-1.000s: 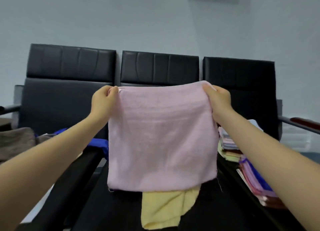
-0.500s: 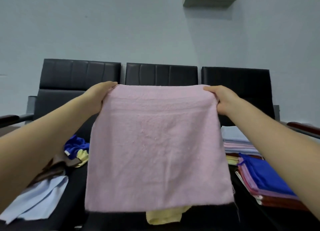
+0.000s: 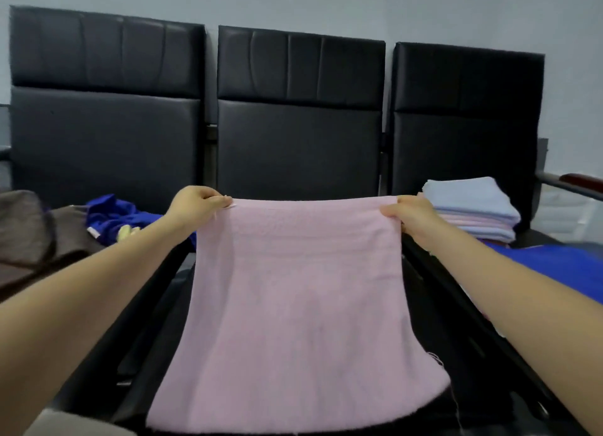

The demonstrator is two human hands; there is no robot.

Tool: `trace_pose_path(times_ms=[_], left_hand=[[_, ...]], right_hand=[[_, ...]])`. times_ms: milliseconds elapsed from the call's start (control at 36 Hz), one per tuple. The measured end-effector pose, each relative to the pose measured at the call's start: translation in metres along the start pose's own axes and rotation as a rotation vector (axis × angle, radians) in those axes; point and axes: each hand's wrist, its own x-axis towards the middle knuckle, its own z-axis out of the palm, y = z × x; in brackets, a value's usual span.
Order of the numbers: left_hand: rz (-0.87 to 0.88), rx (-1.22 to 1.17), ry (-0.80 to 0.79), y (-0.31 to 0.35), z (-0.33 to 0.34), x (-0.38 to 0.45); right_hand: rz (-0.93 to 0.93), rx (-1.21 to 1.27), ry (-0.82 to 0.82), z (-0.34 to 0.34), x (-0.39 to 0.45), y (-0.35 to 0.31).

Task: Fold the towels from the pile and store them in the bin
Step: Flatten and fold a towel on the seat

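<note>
A pink towel (image 3: 303, 305) is stretched flat over the middle black seat. My left hand (image 3: 195, 207) pinches its far left corner and my right hand (image 3: 411, 215) pinches its far right corner. The towel's near edge hangs toward me at the bottom of the view. A loose pile of unfolded towels, blue (image 3: 114, 215) and brown (image 3: 29, 233), lies on the left seat. A stack of folded towels (image 3: 473, 210) in pale blue and pink sits on the right seat. No bin is in view.
Three black padded chair backs (image 3: 300, 109) stand in a row against a grey wall. A blue towel (image 3: 561, 269) lies on the right seat in front of the folded stack. A chair armrest (image 3: 577, 182) juts out at the far right.
The towel has been lowered from hanging upright in the air to lying spread over the middle seat. The view has tilted down; the yellow towel beneath is now covered.
</note>
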Motion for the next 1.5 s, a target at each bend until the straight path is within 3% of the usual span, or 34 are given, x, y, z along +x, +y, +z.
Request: trace_pose_path(times_ms=[278, 528, 694, 778, 889, 1028, 1167, 1278, 1389, 1500], left_hand=[[-0.006, 0.145, 0.033, -0.046, 0.054, 0.058], [-0.060, 0.366, -0.126, -0.101, 0.098, 0.077], [0.012, 0.555, -0.053, -0.114, 0.105, 0.068], [0.046, 0.539, 0.001, -0.100, 0.101, 0.060], [0.115, 0.396, -0.032, -0.068, 0.086, 0.033], [0.312, 0.269, -0.160, -0.033, 0.064, -0.043], [0.445, 0.337, -0.443, -0.016, 0.048, -0.106], [0.531, 0.308, -0.536, -0.013, 0.046, -0.136], [0.584, 0.354, -0.685, -0.023, 0.050, -0.161], [0.613, 0.417, -0.732, -0.035, 0.056, -0.177]], right_hand=[[-0.096, -0.115, 0.078, 0.045, 0.046, 0.037], [-0.014, -0.296, 0.083, 0.078, 0.079, 0.093], [-0.031, -0.478, 0.115, 0.075, 0.075, 0.104], [-0.093, -0.574, 0.168, 0.062, 0.062, 0.099], [-0.182, -0.471, 0.164, 0.050, 0.026, 0.078], [-0.264, -0.264, 0.008, 0.049, -0.051, 0.066], [-0.322, -0.407, -0.409, 0.038, -0.117, 0.058], [-0.354, -0.480, -0.661, 0.032, -0.152, 0.068], [-0.569, -0.710, -0.787, 0.024, -0.172, 0.081], [-0.734, -0.779, -0.755, 0.026, -0.176, 0.086]])
